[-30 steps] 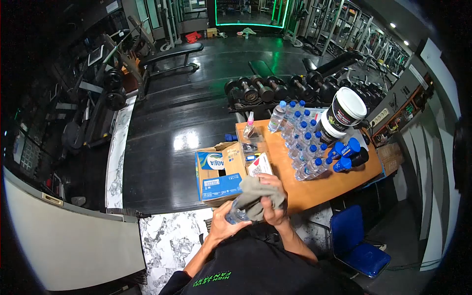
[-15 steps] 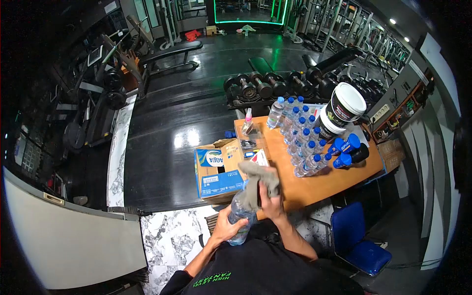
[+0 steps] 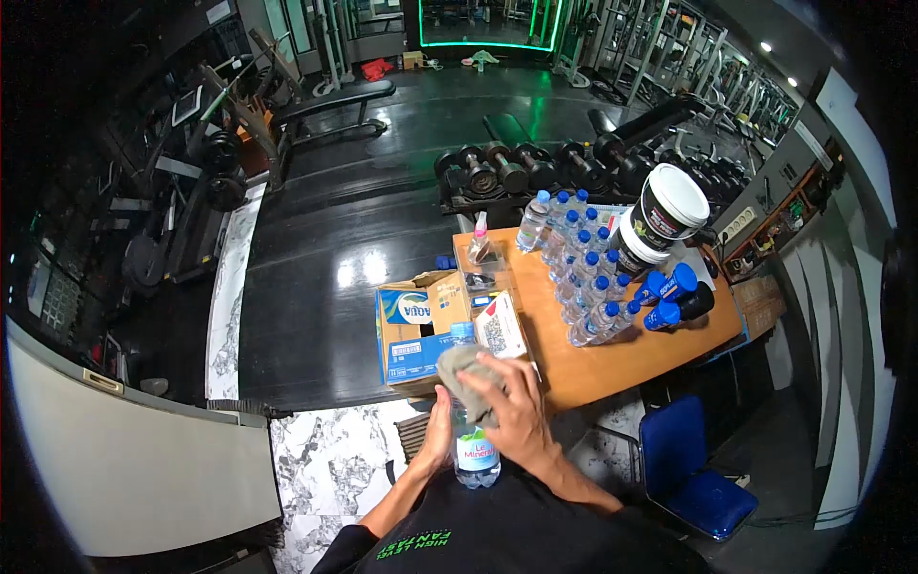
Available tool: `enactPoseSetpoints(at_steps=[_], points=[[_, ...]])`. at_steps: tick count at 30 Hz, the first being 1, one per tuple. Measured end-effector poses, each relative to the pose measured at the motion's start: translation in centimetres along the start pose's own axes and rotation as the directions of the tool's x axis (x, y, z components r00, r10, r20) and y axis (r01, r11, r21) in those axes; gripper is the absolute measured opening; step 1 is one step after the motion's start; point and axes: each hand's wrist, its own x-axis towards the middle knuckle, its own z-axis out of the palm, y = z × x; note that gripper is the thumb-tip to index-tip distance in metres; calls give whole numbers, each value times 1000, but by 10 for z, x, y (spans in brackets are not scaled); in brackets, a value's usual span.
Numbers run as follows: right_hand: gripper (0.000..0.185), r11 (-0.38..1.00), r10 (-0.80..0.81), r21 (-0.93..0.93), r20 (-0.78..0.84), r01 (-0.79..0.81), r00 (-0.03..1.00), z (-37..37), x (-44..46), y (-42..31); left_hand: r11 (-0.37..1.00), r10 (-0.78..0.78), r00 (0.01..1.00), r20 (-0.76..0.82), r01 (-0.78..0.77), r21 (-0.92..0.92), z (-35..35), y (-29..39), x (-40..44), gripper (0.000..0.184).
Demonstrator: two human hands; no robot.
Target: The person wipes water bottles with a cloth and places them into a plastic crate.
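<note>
An upright clear plastic bottle [image 3: 477, 457] with a Le Minerale label and a blue cap is close in front of my chest. My left hand [image 3: 438, 429] is wrapped against the bottle's left side. A crumpled grey cloth [image 3: 466, 375] is in my right hand [image 3: 518, 409], pressed on the bottle's upper part, which it partly hides. Just beyond my hands is an open Aqua cardboard box [image 3: 426, 356]. Several capped water bottles [image 3: 585, 273] stand in rows on the wooden table [image 3: 612, 373].
On the table are stacked white-lidded tubs [image 3: 674, 203], blue-lidded containers [image 3: 677, 285], a spray bottle [image 3: 479, 245] and a white box [image 3: 499, 327]. A blue chair [image 3: 690, 469] stands at right. Dumbbells [image 3: 507, 170] lie on a rack behind the table.
The held bottle has gone from tilted to upright, with its label now facing the camera. My right hand and the cloth have shifted slightly left, round the bottle's upper part.
</note>
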Motion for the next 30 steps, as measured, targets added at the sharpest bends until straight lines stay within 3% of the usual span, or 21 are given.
enactPoseSetpoints(at_steps=[2, 3, 4, 6, 8, 10, 12, 14, 16, 17, 19, 20, 22, 23, 24, 25, 26, 27, 28, 29, 30], points=[[62, 996, -19, -86, 102, 28, 995, -5, -14, -6, 935, 273, 962, 22, -271, 228, -7, -10, 3, 71], [62, 996, -71, -39, 190, 80, 979, -9, -19, -7, 937, 253, 964, 81, -265, 229, 1, 12, -6, 71], [62, 992, -126, 13, 272, 127, 954, -13, -22, -6, 976, 136, 986, 93, -150, 159, -12, 6, -1, 70], [60, 985, -158, 122, 335, 123, 929, -25, -24, 7, 993, 69, 997, -33, -66, 93, -15, -1, 1, 70], [55, 902, -159, 431, 261, 32, 952, -38, -19, 23, 984, 114, 993, -2, -113, 137, -8, 9, -5, 69], [52, 944, 11, 328, -102, 23, 995, -32, -19, 24, 972, 149, 988, 38, -154, 178, 3, 19, -13, 68], [57, 967, 106, 249, -240, -44, 965, -21, -4, 18, 875, 211, 965, 159, -259, 408, 14, 25, -21, 67], [60, 987, 109, 122, -3, -108, 994, -19, 6, -3, 861, 179, 981, 70, -191, 472, 18, 13, -20, 64], [61, 986, 54, -159, 70, -43, 996, -4, -10, -2, 963, 71, 996, -47, -56, 262, 20, 9, -19, 64], [61, 986, 54, -160, 67, -42, 996, -4, -16, -5, 963, 72, 996, -45, -58, 264, 17, 7, -17, 64], [62, 999, -40, -17, 171, 43, 984, -7, -27, -8, 943, 255, 964, -76, -231, 240, 5, -7, -10, 67], [62, 999, -38, -16, 174, 41, 984, -10, -30, -4, 927, 206, 978, 38, -207, 311, -15, -11, -1, 65], [58, 945, -127, 327, 283, 29, 951, -15, -32, 7, 987, -119, 993, 4, 118, 104, -11, 16, -13, 65], [55, 915, -68, 403, 200, -19, 977, -18, -30, 5, 987, -124, 992, 6, 123, 105, -15, 12, -12, 65], [52, 885, 12, 461, 112, -63, 994, -20, -30, 4, 976, -15, 999, 50, 4, 216, -17, 10, -10, 66], [51, 885, 32, 465, -44, -8, 999, -18, -26, 4, 941, 89, 990, 105, -118, 318, -17, 10, -10, 67], [50, 886, 51, 460, -200, 48, 978, -16, -20, 4, 940, 85, 990, 108, -115, 320, -16, 9, -14, 67], [50, 887, 55, 459, -204, 46, 978, -14, -14, 3, 880, 154, 980, 124, -194, 434, -1, 20, -25, 69], [48, 970, 47, 243, -185, -1, 982, -12, -8, 2, 798, 224, 963, 148, -269, 540, 9, 26, -30, 70], [46, 999, 43, 14, -164, -42, 985, -10, -4, 0, 806, 237, 966, 101, -253, 535, 11, 18, -30, 66], [46, 999, 45, 16, -164, -43, 985, -6, -3, -5, 740, 256, 964, 70, -242, 627, 8, 14, -31, 63]])
